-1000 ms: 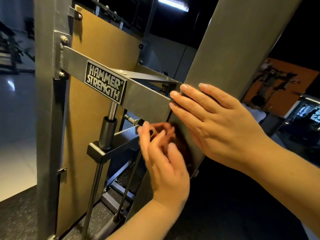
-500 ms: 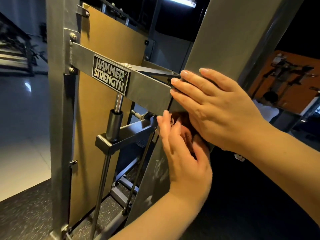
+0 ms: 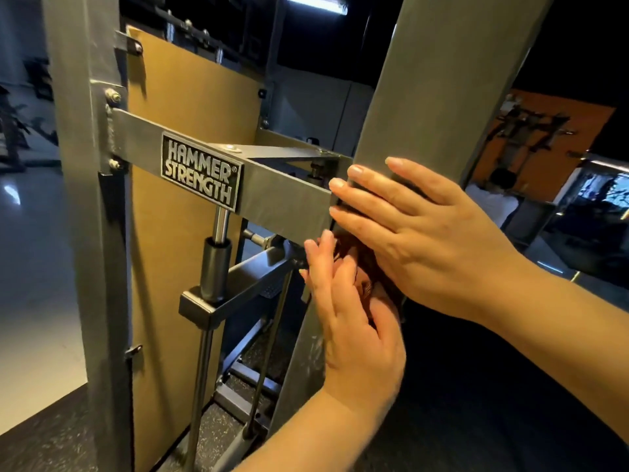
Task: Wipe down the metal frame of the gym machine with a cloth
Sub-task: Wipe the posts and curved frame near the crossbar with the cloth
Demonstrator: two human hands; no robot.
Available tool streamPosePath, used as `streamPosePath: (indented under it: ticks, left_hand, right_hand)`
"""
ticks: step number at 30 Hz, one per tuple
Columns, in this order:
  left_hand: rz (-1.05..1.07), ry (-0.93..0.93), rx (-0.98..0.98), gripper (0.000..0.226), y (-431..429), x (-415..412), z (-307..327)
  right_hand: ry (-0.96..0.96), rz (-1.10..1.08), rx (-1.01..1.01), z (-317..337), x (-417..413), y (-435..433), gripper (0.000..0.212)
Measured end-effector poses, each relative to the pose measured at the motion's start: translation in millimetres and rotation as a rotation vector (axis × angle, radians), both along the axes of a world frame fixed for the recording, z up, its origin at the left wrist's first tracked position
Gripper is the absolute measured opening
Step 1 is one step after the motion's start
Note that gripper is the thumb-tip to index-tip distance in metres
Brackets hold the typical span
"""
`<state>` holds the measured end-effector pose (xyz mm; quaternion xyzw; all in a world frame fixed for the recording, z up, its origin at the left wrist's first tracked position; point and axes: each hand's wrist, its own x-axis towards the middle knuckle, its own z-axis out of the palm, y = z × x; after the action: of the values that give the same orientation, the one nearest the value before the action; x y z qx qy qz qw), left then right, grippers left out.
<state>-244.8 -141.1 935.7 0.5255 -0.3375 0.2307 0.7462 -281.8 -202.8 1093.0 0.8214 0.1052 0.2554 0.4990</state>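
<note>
- Right hand: laid flat on the slanted post. Its fingers are straight and close together, with the tips at the seam where the crossbar meets the post. It holds nothing.
- Left hand: fingers nearly straight, pressing the cloth against the post just under the right hand. The fingers are slightly blurred, so probably mid-stroke.
- Cloth: dark reddish-brown and bunched, mostly hidden between the two hands. It sits on the post immediately below the crossbar joint.
- Change: a second ago the left hand and cloth were lower on the post, clear of the right hand. They have since climbed until tucked beneath its palm, while the right hand has kept its place.
- Meaning: the upward stroke appears to have reached the joint. Faint streaks on the post below suggest that stretch is already wiped.
- Remaining, by judgement: the crossbar, its badge and the left upright are still to be covered.
</note>
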Motion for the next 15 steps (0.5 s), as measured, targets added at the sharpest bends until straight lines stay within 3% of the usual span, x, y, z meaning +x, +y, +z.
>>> streamPosePath:
  ticks: [2,5,9,12,15]
  left_hand:
    - [-0.003,-0.076,0.005,0.053,3,10,-2]
    - [-0.010,-0.152,0.082,0.053,6,15,-59]
    - [-0.031,-0.047,0.126,0.056,16,8,-138]
    - [-0.023,0.033,0.093,0.052,10,6,-113]
    - [-0.026,0.000,0.062,0.047,6,6,-61]
  right_hand:
    - [-0.003,-0.022,0.007,-1,-1,2,0.050]
    - [-0.036,-0.042,-0.020,-4,0,3,0.050]
    - [-0.068,-0.071,0.003,-11,0,7,0.054]
    - [-0.065,-0.102,0.018,-23,0,11,0.055]
    - [-0.062,-0.110,0.032,-32,1,12,0.054]
